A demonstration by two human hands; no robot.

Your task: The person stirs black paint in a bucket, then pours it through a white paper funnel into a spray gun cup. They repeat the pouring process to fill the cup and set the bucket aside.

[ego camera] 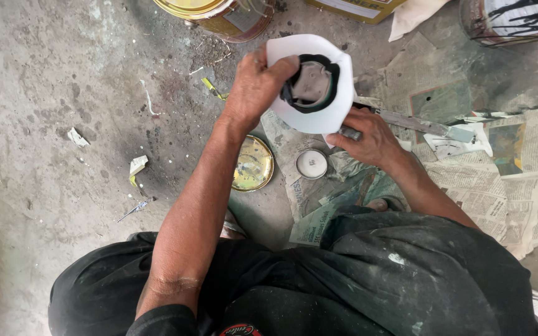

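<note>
My left hand (253,84) grips the white plastic container with a dark, paint-smeared opening (311,84) by its rim at about nine o'clock, fingers curled over the edge into the mouth and pressed tight against the wall, the thumb hidden from me. The container sits tilted between my two hands, its opening facing up toward me, held above the floor rather than resting on it. My left forearm runs up from seven o'clock, wrist bent slightly inward. My right hand (372,140) lies just below the container at five o'clock, closed around a slim grey metal tool (350,132) whose end meets the container's lower edge; that forearm comes in from four o'clock over my dark, paint-dusted trousers (375,274). Beneath the container, on the crumpled newspaper sheets (505,180), lies a small round white lid (312,164), and beside it at nine o'clock a round yellow metal tin lid (252,163) on the grey concrete floor (51,93).
</note>
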